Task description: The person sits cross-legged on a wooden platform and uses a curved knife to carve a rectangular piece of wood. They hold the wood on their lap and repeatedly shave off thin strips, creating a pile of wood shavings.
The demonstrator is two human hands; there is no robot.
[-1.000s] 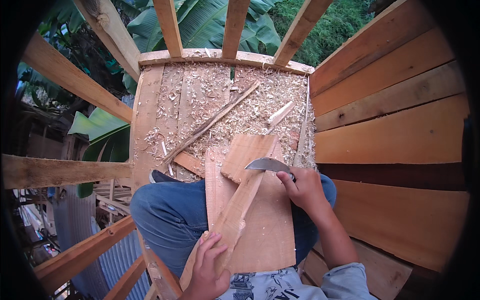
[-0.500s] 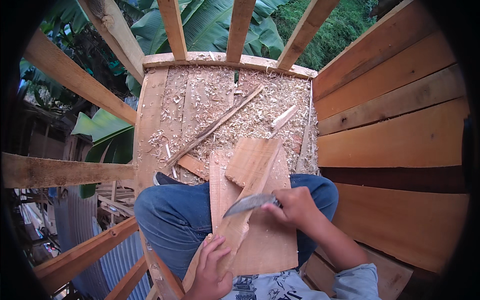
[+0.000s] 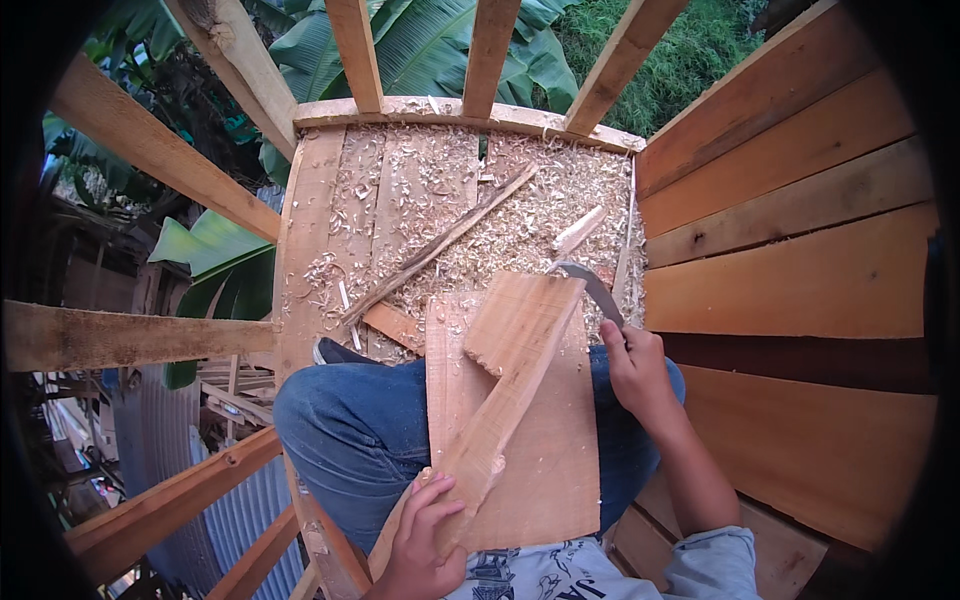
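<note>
A paddle-shaped piece of wood (image 3: pixel 512 318), broad at its far end and narrow toward me, lies slantwise over a flat wooden board (image 3: pixel 548 480) on my lap. My left hand (image 3: pixel 428 530) is closed round the near end of its narrow part, fingers across the top. In my right hand (image 3: pixel 638 368) is a knife (image 3: pixel 597 293) with a curved grey blade, my fist wrapped round its handle, which is mostly hidden. The blade points up and to the left, its tip beside the far right corner of the paddle-shaped piece. Rough, chipped wood shows along the narrow part's edge.
Wood shavings (image 3: pixel 410 215) cover the plank floor ahead. On it lie a long dark-edged stick (image 3: pixel 440 245), a short pale stick (image 3: pixel 580 230) and a small offcut (image 3: pixel 393 326). Wooden slats stand left and ahead; a plank wall (image 3: pixel 780 270) rises on the right.
My right hand has moved the knife away from the wood's narrow part, forward and right to its far corner. The blade has turned from pointing left to pointing up-left. My left hand keeps its hold.
</note>
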